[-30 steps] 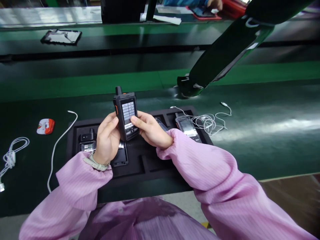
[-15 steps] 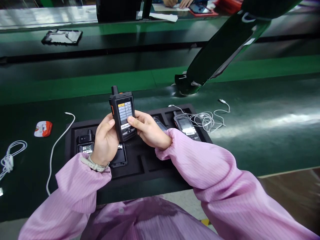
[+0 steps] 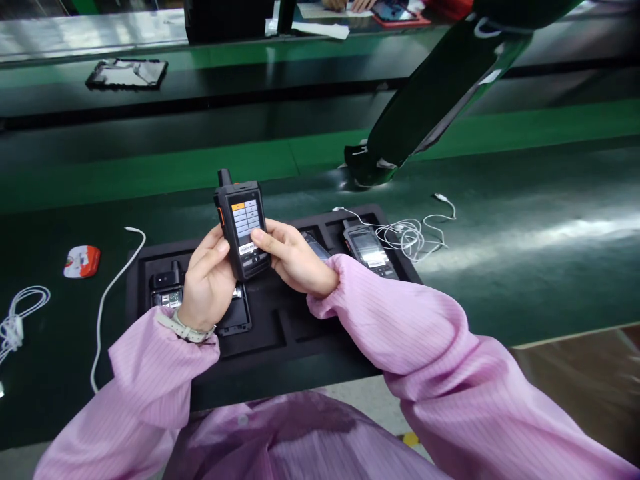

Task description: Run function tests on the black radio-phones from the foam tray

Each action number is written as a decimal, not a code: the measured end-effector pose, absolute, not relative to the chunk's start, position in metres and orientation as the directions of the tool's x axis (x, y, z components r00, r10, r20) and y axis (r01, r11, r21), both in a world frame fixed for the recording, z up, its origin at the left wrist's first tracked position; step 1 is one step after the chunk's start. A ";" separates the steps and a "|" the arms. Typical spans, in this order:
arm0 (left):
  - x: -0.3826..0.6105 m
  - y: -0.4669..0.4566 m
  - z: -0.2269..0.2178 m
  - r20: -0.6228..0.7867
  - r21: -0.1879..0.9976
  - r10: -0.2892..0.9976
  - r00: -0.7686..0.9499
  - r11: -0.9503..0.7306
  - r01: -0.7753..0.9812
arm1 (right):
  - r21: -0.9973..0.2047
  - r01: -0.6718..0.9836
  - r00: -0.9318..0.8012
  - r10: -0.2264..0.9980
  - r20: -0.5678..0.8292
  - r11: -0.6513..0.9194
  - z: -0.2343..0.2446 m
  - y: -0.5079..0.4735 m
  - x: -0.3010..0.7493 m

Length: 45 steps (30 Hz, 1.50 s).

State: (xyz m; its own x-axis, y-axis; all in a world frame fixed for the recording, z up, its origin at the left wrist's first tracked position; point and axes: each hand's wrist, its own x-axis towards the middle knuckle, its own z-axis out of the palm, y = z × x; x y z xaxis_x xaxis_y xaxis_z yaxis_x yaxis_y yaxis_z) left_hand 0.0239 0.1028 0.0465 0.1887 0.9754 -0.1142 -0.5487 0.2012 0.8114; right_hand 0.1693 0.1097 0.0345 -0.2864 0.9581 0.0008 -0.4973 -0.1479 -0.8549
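I hold a black handheld radio phone (image 3: 241, 223) upright above a black foam tray (image 3: 280, 333). Its lit screen shows a grid of keys and a white label sits below it. My left hand (image 3: 207, 280) grips its left side and back. My right hand (image 3: 293, 257) holds its right edge, with the thumb on the screen's lower right. In the tray's left slot lies another device (image 3: 167, 290) with its back open. A third device (image 3: 370, 248) lies face up in the right slot, with a white cable (image 3: 407, 235) running from it.
A white cable (image 3: 107, 293) trails left of the tray, beside a red and white tag (image 3: 81, 261) and a coiled white cable (image 3: 17, 320). A dark lamp arm (image 3: 435, 87) reaches down behind the tray. Another person's hands (image 3: 350, 5) work at the far bench, near a flat dark panel (image 3: 127, 73).
The view has drifted so everything sits slightly further left and up. The phone's screen now shows an orange key at top left. My grip on the phone is unchanged.
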 end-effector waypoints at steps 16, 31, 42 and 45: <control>0.027 0.102 0.029 0.043 0.959 0.998 0.040 -0.030 -0.281 | -0.951 -0.295 -0.170 0.985 -0.039 -0.088 0.021 0.113 0.163; 0.027 0.105 0.040 -0.097 0.962 0.995 0.019 0.099 -0.255 | -0.996 -0.069 -0.194 0.980 -0.043 -0.058 0.022 0.111 0.168; 0.026 0.103 0.030 -0.056 0.976 0.998 0.005 0.056 -0.212 | -0.992 0.109 -0.193 0.980 0.037 0.059 0.021 0.104 0.164; 0.025 0.102 0.027 -0.038 0.979 0.999 0.008 0.039 -0.199 | -0.996 0.086 -0.208 0.978 0.006 0.024 0.021 0.104 0.164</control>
